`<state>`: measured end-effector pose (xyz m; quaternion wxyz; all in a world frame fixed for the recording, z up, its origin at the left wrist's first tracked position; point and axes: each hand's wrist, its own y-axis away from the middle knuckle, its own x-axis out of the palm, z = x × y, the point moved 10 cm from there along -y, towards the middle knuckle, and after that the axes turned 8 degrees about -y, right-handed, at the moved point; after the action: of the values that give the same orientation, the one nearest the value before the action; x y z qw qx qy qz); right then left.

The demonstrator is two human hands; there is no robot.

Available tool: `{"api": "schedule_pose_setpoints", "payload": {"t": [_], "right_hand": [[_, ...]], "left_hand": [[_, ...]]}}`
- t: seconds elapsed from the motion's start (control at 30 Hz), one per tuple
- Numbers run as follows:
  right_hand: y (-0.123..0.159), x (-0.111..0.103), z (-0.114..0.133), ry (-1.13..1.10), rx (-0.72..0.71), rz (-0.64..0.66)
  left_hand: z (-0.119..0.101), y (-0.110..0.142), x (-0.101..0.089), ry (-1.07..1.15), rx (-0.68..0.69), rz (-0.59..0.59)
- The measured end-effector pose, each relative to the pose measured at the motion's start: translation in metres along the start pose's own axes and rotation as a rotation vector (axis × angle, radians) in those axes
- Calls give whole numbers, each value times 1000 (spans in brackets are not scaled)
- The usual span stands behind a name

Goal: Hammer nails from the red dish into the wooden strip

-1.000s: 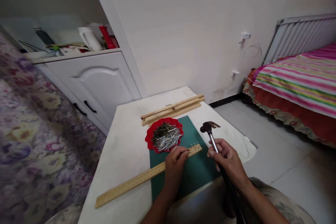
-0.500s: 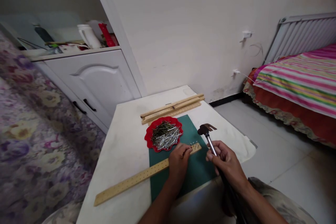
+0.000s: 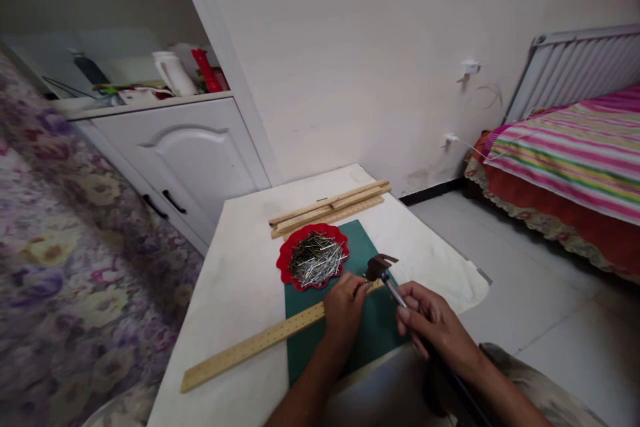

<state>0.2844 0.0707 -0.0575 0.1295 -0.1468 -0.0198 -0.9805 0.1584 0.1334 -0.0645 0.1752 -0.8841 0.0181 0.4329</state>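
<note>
My right hand (image 3: 433, 325) is wrapped round a claw hammer (image 3: 395, 292), its dark head over the right end of a wooden strip (image 3: 255, 345) with rows of small holes. Pinched fingers of my left hand (image 3: 345, 307) hold a nail (image 3: 369, 282) at that end, close beside the hammer head. Several nails stand up there, partly hidden by the hammer. The strip lies slantwise across a green mat (image 3: 367, 333). Behind my left hand, a red scalloped dish (image 3: 283, 260) holds a heap of silver and brassy nails (image 3: 320, 263).
Several wooden strips (image 3: 330, 207) lie at the back of the white table (image 3: 240, 267). A white cabinet (image 3: 190, 160) and floral curtain (image 3: 75, 280) are on the left. At the right is a bed with a striped cover (image 3: 575, 147).
The hammer has come down and left, its head now over the strip's end by my left fingers. My left hand has shifted slightly right along the strip.
</note>
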Motion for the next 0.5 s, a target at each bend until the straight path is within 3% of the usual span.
{"api": "schedule_pose_setpoints", "payload": {"t": [0.2,0.5], "right_hand": [[0,11,-2,32,28,32],[0,12,-3,48,28,21]], "left_hand": [[3,0,2,-49,-5,13],[5,-1,2,-32,-15,4]]}}
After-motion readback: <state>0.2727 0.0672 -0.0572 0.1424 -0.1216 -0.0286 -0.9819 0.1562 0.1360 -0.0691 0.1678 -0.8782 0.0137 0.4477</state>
